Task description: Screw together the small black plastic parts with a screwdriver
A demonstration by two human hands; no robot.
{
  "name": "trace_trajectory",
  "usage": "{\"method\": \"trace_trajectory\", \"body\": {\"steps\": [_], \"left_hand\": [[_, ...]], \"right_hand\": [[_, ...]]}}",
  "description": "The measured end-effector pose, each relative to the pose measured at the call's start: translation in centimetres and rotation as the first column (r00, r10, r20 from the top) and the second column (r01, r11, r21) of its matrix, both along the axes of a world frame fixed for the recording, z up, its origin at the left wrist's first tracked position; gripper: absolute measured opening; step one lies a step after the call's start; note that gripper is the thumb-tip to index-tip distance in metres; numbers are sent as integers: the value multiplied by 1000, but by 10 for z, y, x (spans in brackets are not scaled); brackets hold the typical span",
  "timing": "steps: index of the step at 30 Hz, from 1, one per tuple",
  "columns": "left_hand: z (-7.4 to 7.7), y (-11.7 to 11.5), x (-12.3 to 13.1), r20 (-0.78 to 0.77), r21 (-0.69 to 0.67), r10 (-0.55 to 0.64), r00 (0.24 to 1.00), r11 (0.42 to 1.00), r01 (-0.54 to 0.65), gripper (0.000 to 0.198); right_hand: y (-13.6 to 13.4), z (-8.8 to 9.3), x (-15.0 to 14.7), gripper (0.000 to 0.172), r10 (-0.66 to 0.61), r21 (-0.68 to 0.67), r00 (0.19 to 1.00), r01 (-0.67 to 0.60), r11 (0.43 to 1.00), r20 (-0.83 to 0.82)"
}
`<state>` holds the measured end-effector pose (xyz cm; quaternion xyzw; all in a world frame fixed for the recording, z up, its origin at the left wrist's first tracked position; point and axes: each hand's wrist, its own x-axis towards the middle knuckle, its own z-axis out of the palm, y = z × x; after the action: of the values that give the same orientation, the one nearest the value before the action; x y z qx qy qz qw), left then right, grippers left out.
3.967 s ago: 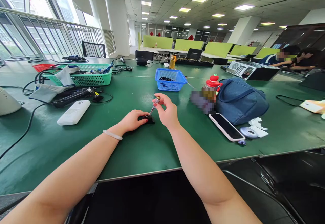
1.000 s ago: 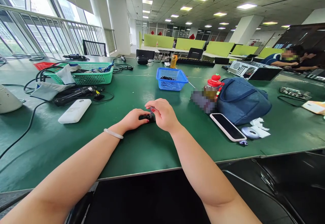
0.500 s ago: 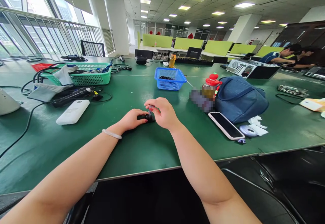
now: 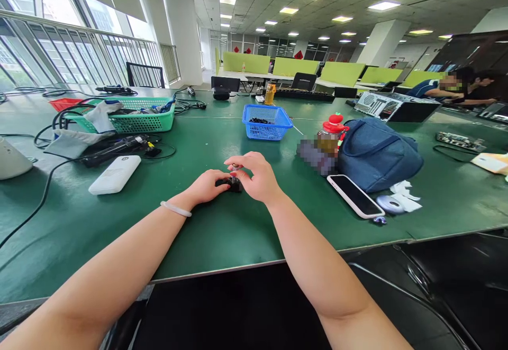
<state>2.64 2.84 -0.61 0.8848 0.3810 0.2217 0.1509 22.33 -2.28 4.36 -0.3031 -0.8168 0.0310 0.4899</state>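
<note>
A small black part (image 4: 235, 185) lies on the green table (image 4: 222, 233) in front of me. My left hand (image 4: 205, 186) is closed around its left side, thumb and fingers pressing it against the tabletop. Over the part, my right hand (image 4: 257, 177) pinches a short tool with a clear, shiny handle (image 4: 235, 168), held about upright, with its lower end at the black part. The fingers hide most of the tool, so its exact kind and its tip cannot be made out.
Ahead stands a blue basket (image 4: 266, 122) with small black pieces. On the left are a green basket (image 4: 138, 122), cables and a white power bank (image 4: 115, 174). To the right lie a phone (image 4: 355, 195), a blue bag (image 4: 381, 154) and a red-lidded bottle (image 4: 334, 125).
My right hand's fingers have shifted slightly on the tool over the black part. The left hand keeps its hold. The view has moved very slightly.
</note>
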Motion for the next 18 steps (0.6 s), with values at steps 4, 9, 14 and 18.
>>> {"method": "trace_trajectory", "body": {"steps": [4, 9, 14, 18], "left_hand": [[0, 0, 1, -17, 22, -2, 1000, 1000, 2, 26], [2, -1, 2, -26, 49, -3, 1000, 999, 4, 25], [1, -1, 2, -31, 52, 12, 999, 999, -10, 23], [0, -2, 3, 2, 21, 34, 999, 999, -34, 20]], "right_hand": [[0, 0, 0, 23, -22, -15, 1000, 22, 1000, 1], [1, -1, -2, 17, -20, 2, 999, 20, 1000, 28], [1, -2, -1, 26, -22, 8, 999, 22, 1000, 38], [0, -2, -1, 32, -29, 44, 994, 24, 999, 109]]}}
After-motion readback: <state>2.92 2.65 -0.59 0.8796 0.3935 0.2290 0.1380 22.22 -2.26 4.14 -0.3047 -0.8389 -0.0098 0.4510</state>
